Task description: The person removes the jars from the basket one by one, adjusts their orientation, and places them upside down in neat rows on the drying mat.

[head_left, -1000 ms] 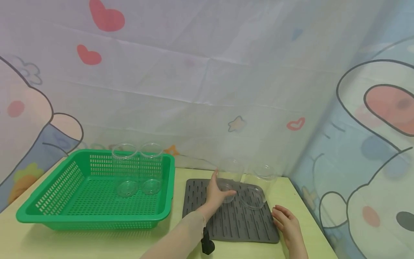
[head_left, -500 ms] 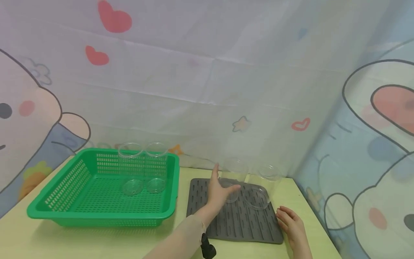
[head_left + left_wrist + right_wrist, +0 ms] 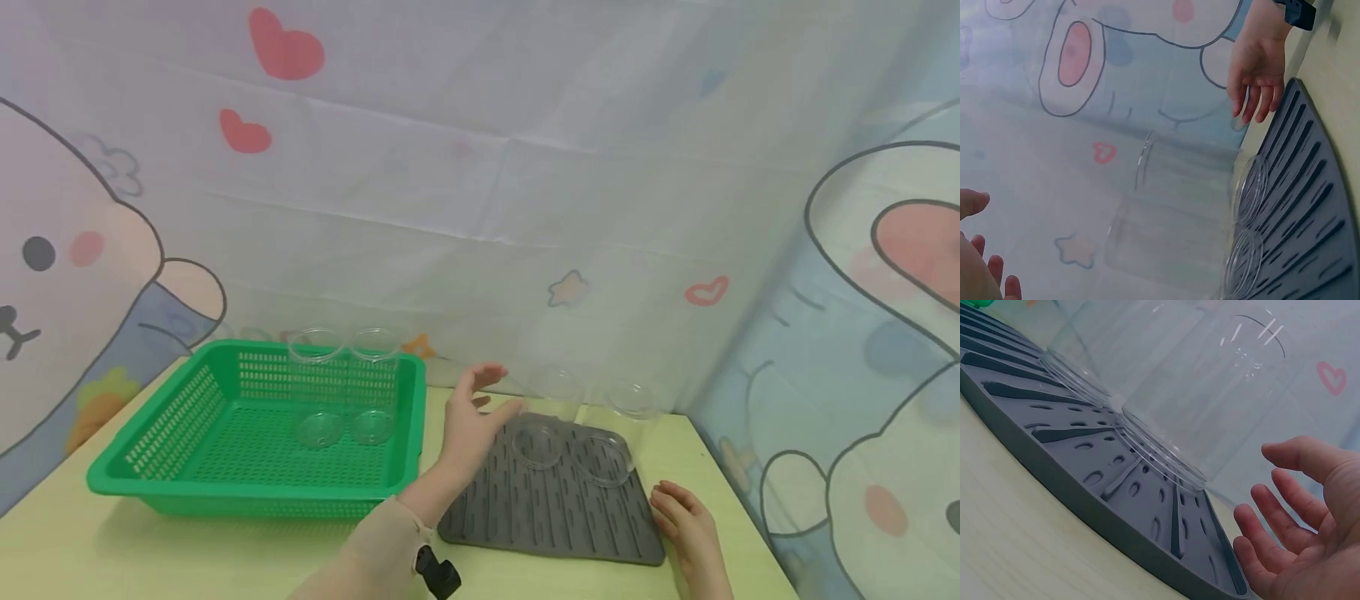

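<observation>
Two clear plastic cups, one left [image 3: 537, 462] and one right [image 3: 604, 482], stand upside down side by side on a grey ridged drying mat [image 3: 555, 529]. In the right wrist view the right-hand cup [image 3: 1210, 394] shows its wide rim down on the mat. My left hand [image 3: 467, 429] is raised just left of the cups, thumb and fingers spread and holding nothing; its fingers [image 3: 995, 267] show at the edge of the left wrist view. My right hand [image 3: 692, 533] rests by the mat's right edge, fingers loosely bent, with nothing in it.
A green slotted basket [image 3: 255, 487] stands on the pale yellow table [image 3: 240, 558] at the left. Two more clear cups, left [image 3: 318, 429] and right [image 3: 372, 427], stand upright inside it. A printed cloth [image 3: 420, 208] hangs behind and to the right.
My left hand has let go of the left-hand cup on the mat and drawn back to the left. The cup stays in place, and the right hand stays beside the mat.
</observation>
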Demonstrator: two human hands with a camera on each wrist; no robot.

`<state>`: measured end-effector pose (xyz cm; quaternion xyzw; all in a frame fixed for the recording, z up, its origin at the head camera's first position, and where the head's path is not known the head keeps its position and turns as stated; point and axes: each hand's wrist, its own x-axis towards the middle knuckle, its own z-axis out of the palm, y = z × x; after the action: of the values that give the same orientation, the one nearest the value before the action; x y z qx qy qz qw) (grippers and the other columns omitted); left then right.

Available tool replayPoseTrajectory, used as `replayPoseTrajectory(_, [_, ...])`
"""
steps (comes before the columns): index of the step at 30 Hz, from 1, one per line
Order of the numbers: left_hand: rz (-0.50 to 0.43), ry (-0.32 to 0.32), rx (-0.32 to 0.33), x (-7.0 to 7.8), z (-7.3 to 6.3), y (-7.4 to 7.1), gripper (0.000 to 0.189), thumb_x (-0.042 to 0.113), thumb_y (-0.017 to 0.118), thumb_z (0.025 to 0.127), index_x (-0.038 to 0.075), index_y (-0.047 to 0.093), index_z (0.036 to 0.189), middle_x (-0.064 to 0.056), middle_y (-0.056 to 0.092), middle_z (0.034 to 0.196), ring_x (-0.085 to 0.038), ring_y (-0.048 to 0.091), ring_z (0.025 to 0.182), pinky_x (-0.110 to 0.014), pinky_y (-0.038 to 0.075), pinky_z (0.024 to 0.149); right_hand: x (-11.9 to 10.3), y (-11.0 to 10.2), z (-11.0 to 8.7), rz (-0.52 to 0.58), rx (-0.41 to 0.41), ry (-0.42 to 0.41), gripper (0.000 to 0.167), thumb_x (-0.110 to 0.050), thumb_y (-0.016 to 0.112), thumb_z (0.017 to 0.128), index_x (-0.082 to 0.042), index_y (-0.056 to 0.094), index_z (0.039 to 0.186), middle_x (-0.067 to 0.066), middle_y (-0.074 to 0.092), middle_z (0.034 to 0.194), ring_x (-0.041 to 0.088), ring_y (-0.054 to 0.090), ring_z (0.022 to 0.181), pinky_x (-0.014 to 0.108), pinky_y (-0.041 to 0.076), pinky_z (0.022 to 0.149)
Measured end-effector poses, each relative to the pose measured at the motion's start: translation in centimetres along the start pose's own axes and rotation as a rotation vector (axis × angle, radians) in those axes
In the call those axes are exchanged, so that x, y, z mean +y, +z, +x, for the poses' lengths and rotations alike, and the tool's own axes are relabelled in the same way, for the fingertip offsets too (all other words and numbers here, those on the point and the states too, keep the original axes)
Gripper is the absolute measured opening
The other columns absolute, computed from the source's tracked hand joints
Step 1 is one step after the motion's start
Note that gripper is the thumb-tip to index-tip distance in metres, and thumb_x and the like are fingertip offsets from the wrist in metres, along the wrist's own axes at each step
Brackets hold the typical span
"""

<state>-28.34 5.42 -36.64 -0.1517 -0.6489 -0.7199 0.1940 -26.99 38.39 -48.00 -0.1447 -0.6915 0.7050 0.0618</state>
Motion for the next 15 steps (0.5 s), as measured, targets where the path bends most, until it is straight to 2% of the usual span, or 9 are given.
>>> replayPoseTrajectory(3, [0.01,0.032,0.016,1.0,0.5,-2.4,0.042,0.004,0.072,0.086,0.002,0.055,0.125,-0.016,0.061,0.127,-0.032,0.053,0.122,-0.045,0.043,0.101,-0.1,0.0,0.1,0.003,-0.005,-0.005,0.021,-0.013,0.062,0.095,-0.016,0.058,0.116,-0.025,0.061,0.084,-0.008,0.061,0.085,0.015,0.053,0.082])
replayPoseTrajectory(6, [0.02,0.036,0.05,1.6,0.9,-4.9,0.042,0.003,0.072,0.086,0.0,0.055,0.124,-0.017,0.06,0.126,-0.031,0.053,0.121,-0.042,0.043,0.1,-0.2,-0.1,0.3,0.0,-0.005,0.004,0.023,-0.014,0.062,0.095,-0.016,0.057,0.118,-0.026,0.061,0.083,-0.008,0.061,0.085,0.016,0.053,0.082])
replayPoseTrajectory(9, [0.034,0.01,0.099,2.2,1.2,-7.4,0.042,0.002,0.072,0.086,-0.001,0.054,0.124,-0.014,0.06,0.125,-0.027,0.053,0.12,-0.038,0.043,0.098,-0.1,-0.2,0.3,-0.01,-0.008,0.008,0.026,-0.015,0.061,0.096,-0.014,0.055,0.122,-0.026,0.06,0.083,-0.008,0.061,0.084,0.016,0.053,0.082])
replayPoseTrajectory(15, [0.087,-0.041,0.21,3.5,1.9,-12.4,0.042,0.004,0.07,0.089,0.002,0.052,0.127,-0.005,0.058,0.124,-0.011,0.052,0.116,-0.03,0.04,0.098,0.2,-0.2,0.2,-0.014,-0.015,0.01,0.027,-0.014,0.061,0.096,-0.011,0.055,0.122,-0.025,0.06,0.083,-0.009,0.061,0.084,0.015,0.053,0.082])
